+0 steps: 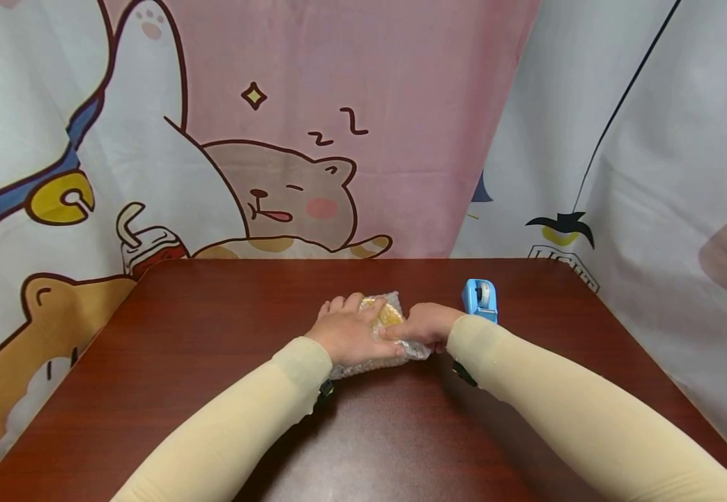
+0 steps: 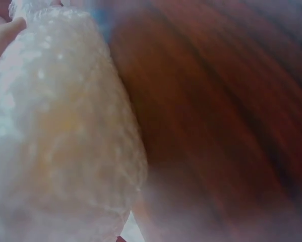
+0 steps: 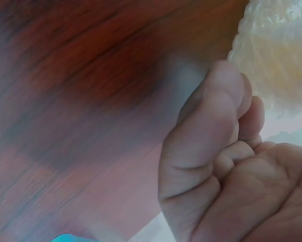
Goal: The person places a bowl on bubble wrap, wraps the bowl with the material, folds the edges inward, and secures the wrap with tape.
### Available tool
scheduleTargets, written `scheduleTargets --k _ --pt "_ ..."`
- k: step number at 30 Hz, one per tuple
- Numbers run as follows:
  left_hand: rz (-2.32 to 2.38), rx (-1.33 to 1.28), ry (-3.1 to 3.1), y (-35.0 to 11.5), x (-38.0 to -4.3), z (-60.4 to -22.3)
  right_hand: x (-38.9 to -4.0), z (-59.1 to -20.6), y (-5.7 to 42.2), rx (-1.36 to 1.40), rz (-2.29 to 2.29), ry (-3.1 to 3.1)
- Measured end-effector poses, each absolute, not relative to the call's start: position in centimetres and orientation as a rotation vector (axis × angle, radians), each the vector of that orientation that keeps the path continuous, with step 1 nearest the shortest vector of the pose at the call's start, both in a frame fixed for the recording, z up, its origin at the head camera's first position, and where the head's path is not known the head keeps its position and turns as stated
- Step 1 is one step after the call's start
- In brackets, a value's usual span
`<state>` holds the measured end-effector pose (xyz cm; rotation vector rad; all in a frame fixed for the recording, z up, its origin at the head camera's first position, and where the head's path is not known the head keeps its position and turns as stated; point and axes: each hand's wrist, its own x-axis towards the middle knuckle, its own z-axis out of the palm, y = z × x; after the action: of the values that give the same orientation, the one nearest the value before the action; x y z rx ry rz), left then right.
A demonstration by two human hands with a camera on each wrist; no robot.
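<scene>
A yellow item point(image 1: 391, 316) shows through clear bubble wrap point(image 1: 366, 367) folded around it, lying on the table. My left hand point(image 1: 350, 336) lies across the top of the bundle with its fingers spread and straight, pressing on it. At the bundle's right end, my right hand point(image 1: 427, 323) has curled fingers and grips the wrap's edge, its thumb stretched over the top. In the left wrist view the puffy side of the bubble wrap point(image 2: 70, 121) fills the left half. Bent fingers point(image 3: 206, 136) stand beside the wrapped bundle point(image 3: 274, 60) in the right wrist view.
A light blue tape dispenser point(image 1: 480, 300) with a roll in it stands just beyond the right wrist. The dark red-brown wooden table point(image 1: 225, 307) ends at a back edge against a cartoon-printed curtain point(image 1: 413, 139).
</scene>
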<state>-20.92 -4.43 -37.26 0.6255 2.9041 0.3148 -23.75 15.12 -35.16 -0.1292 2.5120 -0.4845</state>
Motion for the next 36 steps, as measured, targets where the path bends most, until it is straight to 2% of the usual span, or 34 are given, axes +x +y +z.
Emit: scheduleTargets --k 16,36 --pt "0.295 0.655 2.921 -4.5 -20.8 -37.0 -23.7 -34.9 16.6 -0.199 -0.507 2.501" --pt "0.304 0.646 2.930 -4.3 -20.8 -37.1 -23.1 -35.5 17.4 -0.140 -0.575 2.472"
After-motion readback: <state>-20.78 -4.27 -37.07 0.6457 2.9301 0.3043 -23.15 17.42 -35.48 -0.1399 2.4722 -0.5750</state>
